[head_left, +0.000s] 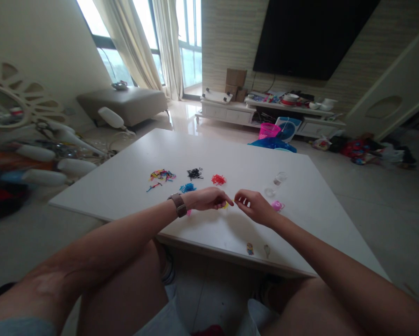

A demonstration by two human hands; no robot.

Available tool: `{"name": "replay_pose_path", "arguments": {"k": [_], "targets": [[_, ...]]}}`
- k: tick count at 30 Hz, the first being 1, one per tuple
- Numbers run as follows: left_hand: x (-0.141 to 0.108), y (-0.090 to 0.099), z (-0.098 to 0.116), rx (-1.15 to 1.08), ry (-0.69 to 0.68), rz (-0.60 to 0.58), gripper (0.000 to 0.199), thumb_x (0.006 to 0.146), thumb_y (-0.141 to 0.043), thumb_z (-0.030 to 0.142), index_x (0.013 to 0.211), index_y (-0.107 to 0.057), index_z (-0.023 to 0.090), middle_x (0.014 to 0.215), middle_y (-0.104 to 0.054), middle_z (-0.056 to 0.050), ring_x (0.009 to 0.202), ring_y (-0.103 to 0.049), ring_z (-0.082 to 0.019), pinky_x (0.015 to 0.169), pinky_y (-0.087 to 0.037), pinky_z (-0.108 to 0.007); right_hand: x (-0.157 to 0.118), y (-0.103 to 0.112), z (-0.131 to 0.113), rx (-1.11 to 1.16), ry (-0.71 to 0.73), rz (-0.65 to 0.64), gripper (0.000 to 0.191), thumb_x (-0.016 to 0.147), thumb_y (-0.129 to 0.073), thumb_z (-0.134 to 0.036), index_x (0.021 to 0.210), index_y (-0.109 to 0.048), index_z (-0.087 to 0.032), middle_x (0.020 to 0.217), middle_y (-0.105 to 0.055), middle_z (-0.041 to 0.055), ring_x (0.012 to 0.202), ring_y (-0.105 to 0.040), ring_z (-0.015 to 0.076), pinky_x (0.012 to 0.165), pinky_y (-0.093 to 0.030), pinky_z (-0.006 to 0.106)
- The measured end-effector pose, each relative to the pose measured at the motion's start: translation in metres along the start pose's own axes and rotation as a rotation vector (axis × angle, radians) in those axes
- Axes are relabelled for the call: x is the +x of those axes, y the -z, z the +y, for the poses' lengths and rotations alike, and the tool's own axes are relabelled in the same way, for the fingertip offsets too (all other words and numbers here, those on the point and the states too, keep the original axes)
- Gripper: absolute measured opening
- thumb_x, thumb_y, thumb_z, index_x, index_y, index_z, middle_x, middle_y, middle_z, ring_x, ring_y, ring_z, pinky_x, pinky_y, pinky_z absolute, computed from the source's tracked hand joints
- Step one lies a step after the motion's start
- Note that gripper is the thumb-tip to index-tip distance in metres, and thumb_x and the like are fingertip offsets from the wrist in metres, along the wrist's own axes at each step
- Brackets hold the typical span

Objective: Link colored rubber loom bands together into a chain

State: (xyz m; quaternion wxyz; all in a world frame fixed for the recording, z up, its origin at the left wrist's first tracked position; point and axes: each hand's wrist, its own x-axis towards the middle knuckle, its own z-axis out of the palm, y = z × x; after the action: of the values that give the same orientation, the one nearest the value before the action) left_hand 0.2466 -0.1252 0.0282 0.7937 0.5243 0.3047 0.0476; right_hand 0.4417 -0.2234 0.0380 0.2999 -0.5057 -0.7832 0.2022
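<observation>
Left hand (212,199) points toward curled right hand (252,205).

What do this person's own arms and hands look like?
The left hand and right hand are ungloved. A wide brownish band, apparently a watch, circles the left wrist; the right wrist shows nothing worn. A grey-blue sleeve edges the left upper arm.

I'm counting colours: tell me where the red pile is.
In the head view, the red pile lies on the table beyond the left hand, right of the black pile.
</observation>
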Motion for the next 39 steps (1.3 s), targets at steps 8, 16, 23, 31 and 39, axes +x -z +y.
{"name": "replay_pose_path", "arguments": {"k": [8, 16, 23, 31, 39], "targets": [[-0.006, -0.006, 0.004, 0.196, -0.144, 0.009, 0.036, 0.069, -0.080, 0.044, 0.078, -0.072, 0.010, 0.062, -0.052, 0.001, 0.058, -0.041, -0.009, 0.053, -0.028, -0.025, -0.001, 0.003, 0.006, -0.023, 0.020, -0.009, 0.007, 0.086, -0.059, -0.015, 0.080, -0.061, -0.018, 0.072, -0.062, 0.0000, 0.063, -0.056, 0.0116, 0.061, -0.045, 0.024], [-0.003, -0.007, 0.005, 0.306, -0.204, 0.062, 0.042, 0.071, -0.076, 0.050, 0.083, -0.073, 0.010, 0.059, -0.049, 0.002, 0.055, -0.038, -0.009, 0.052, -0.026, -0.025, 0.001, 0.003, 0.002, -0.013, 0.019, -0.016, 0.005, 0.086, -0.060, -0.014, 0.084, -0.063, -0.018, 0.076, -0.063, 0.0006, 0.064, -0.059, 0.0117, 0.062, -0.047, 0.024], [0.009, 0.034, 0.005, 0.719, -0.311, 0.416, 0.023, 0.073, -0.073, 0.033, 0.076, -0.077, 0.011, 0.066, -0.066, -0.003, 0.064, -0.052, -0.013, 0.063, -0.038, -0.026, 0.000, 0.008, -0.002, -0.023, -0.008, 0.052, 0.016, 0.085, -0.063, -0.018, 0.100, -0.065, -0.020, 0.099, -0.061, 0.0050, 0.070, -0.063, 0.0117, 0.064, -0.051, 0.025], [0.017, 0.040, -0.002, 0.692, -0.250, 0.386, 0.018, 0.076, -0.071, 0.029, 0.071, -0.074, 0.012, 0.058, -0.059, 0.000, 0.055, -0.047, -0.010, 0.055, -0.034, -0.024, -0.003, 0.011, 0.001, -0.071, -0.009, 0.016, 0.010, 0.085, -0.063, -0.017, 0.095, -0.065, -0.019, 0.097, -0.062, 0.0037, 0.069, -0.063, 0.0109, 0.065, -0.050, 0.025], [0.012, 0.011, 0.000, -0.311, -0.034, 0.016, 0.031, 0.093, -0.052, 0.033, 0.093, -0.067, 0.006, 0.091, -0.071, -0.017, 0.087, -0.069, -0.020, 0.085, -0.053, -0.030, -0.004, 0.012, 0.001, -0.109, -0.019, 0.019, 0.009, 0.088, -0.063, -0.022, 0.094, -0.068, -0.019, 0.090, -0.063, 0.0034, 0.072, -0.062, 0.0128, 0.066, -0.048, 0.025]]}}
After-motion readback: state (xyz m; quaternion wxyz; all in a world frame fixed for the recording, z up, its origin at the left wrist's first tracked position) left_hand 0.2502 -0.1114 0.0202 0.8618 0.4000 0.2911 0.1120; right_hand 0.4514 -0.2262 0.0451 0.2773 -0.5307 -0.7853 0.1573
